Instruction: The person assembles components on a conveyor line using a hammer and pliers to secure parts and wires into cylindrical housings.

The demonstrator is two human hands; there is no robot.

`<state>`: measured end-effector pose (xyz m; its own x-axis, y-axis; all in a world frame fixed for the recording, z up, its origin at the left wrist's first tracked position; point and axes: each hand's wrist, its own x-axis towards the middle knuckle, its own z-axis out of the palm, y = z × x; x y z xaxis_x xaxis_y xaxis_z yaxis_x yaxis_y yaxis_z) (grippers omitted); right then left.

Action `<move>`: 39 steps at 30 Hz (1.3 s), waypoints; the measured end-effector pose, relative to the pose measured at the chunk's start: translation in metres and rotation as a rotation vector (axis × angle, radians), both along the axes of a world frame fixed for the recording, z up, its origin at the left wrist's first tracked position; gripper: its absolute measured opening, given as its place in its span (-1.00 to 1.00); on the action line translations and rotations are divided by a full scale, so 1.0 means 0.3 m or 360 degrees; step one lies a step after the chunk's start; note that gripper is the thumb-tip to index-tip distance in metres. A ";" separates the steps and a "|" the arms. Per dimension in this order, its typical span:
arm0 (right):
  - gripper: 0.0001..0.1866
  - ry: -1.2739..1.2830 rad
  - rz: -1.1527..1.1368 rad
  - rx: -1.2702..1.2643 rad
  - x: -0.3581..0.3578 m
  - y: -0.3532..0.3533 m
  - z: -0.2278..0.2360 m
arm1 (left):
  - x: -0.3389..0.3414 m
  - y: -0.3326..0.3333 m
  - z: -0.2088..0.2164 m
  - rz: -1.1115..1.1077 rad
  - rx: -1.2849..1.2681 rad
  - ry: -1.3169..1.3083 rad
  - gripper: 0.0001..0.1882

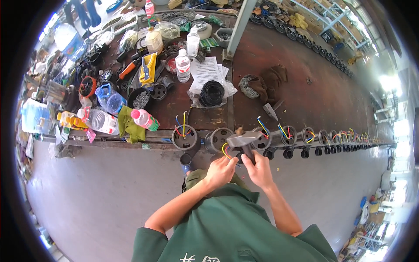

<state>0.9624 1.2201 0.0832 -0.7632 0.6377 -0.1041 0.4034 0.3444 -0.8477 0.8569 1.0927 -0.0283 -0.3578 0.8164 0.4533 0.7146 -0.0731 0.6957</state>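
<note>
My right hand [260,171] is wrapped round the dark handle of a hammer [242,139]. The hammer's metal head is over the bench edge, in front of a round black housing [219,139] and partly covering what lies behind it. My left hand [221,171] is closed just below that housing. Red, yellow and blue wires [225,149] run from the housing into its fingers. To the left stands another black housing [184,139], its coloured wires sticking up. On the right, a similar housing [288,136] also has wires coming out.
A long row of black housings [333,136] follows the bench edge rightward. On the brown bench [318,96] lie a coil of black cable [212,93], papers [205,72], a brown cloth [274,83] and a trowel-like blade [270,111]. Bottles and tools crowd the left. A metal post [240,28] rises behind.
</note>
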 end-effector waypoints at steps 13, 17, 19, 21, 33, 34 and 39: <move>-0.63 -0.0038 0.0286 0.0284 -0.101 0.001 -0.081 | 0.017 0.012 -0.201 -0.0135 -0.0073 0.0273 -0.59; -0.65 -0.0148 0.0293 0.0331 -0.101 0.010 -0.058 | 0.035 0.035 -0.220 -0.0108 0.0043 0.0238 -0.62; -0.64 -0.0082 0.0281 0.0374 -0.096 0.011 -0.072 | 0.024 0.055 -0.220 -0.0019 0.0173 0.0327 -0.63; -0.64 -0.0118 0.0313 0.0432 -0.085 0.018 -0.102 | 0.010 0.061 -0.229 -0.0073 0.0161 0.0391 -0.64; -0.59 -0.0340 0.0393 0.0519 -0.076 0.048 -0.143 | 0.011 0.087 -0.296 -0.0102 0.0054 0.0451 -0.66; -0.60 -0.0360 0.0401 0.0444 -0.088 0.058 -0.117 | 0.008 0.088 -0.296 -0.0074 0.0087 0.0440 -0.66; -0.62 -0.0126 0.0373 0.0264 -0.104 0.020 0.026 | -0.010 0.089 -0.298 -0.0110 0.0113 0.0467 -0.63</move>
<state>0.9313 1.2262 0.0909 -0.8854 0.4581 -0.0784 0.3592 0.5673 -0.7411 0.8538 1.1194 -0.1176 -0.1479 0.7970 0.5856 0.8759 -0.1694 0.4517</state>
